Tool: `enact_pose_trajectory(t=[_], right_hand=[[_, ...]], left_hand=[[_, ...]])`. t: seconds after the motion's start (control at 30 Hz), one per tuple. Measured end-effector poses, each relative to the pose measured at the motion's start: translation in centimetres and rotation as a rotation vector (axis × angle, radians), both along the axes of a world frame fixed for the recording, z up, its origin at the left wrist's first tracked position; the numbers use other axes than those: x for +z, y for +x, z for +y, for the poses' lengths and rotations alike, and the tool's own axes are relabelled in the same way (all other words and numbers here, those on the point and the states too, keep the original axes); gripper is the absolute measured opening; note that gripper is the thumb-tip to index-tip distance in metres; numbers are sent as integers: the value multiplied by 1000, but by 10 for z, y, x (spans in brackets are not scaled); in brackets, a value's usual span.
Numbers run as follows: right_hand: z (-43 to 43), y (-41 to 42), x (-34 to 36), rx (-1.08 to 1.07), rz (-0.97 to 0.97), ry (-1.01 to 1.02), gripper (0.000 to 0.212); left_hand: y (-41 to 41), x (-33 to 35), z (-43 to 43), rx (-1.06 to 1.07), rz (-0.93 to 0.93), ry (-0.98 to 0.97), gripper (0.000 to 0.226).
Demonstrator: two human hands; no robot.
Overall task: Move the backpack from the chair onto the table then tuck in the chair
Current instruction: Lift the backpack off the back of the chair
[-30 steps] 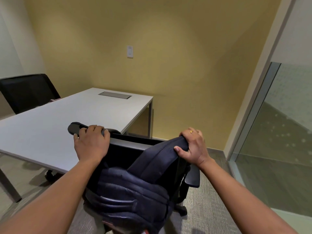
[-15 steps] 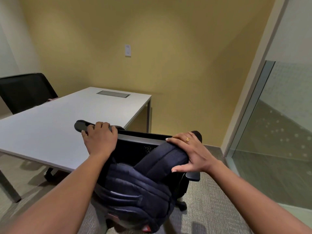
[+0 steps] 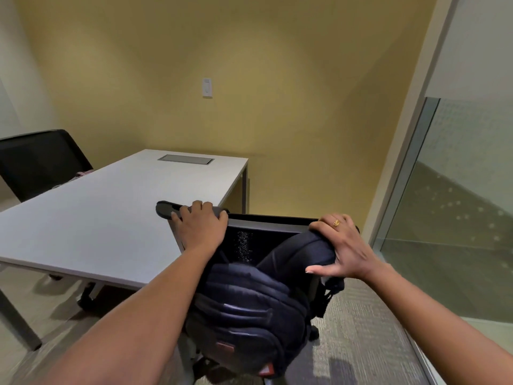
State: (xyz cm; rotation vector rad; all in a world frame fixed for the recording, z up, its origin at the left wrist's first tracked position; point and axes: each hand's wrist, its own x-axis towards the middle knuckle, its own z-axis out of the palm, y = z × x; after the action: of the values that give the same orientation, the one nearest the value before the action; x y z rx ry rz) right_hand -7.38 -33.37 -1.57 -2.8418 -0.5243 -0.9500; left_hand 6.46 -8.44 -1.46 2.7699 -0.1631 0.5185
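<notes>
Backpack on chair bears a reddish patch, writing unreadable.

The white table top lies bare and open from its near edge to the inset cable hatch at its far end; between it and the camera stand the chair back, the backpack and both forearms
</notes>
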Motion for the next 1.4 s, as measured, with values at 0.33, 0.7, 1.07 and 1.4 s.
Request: enact_pose_trajectory(t=[0.33, 0.7, 1.07, 1.4], right_hand=[[44, -7, -2, -90, 5, 16, 83], [94, -4, 10, -162, 11, -17, 81], [121, 0, 31, -255, 54, -26, 76], [151, 13, 44, -206, 127, -28, 75]], left_hand=[[55, 37, 55, -65, 524, -105, 126], [96, 48, 77, -178, 738, -143, 82], [101, 39, 106, -217, 392, -202, 50], [112, 29, 152, -157, 472, -5, 57]])
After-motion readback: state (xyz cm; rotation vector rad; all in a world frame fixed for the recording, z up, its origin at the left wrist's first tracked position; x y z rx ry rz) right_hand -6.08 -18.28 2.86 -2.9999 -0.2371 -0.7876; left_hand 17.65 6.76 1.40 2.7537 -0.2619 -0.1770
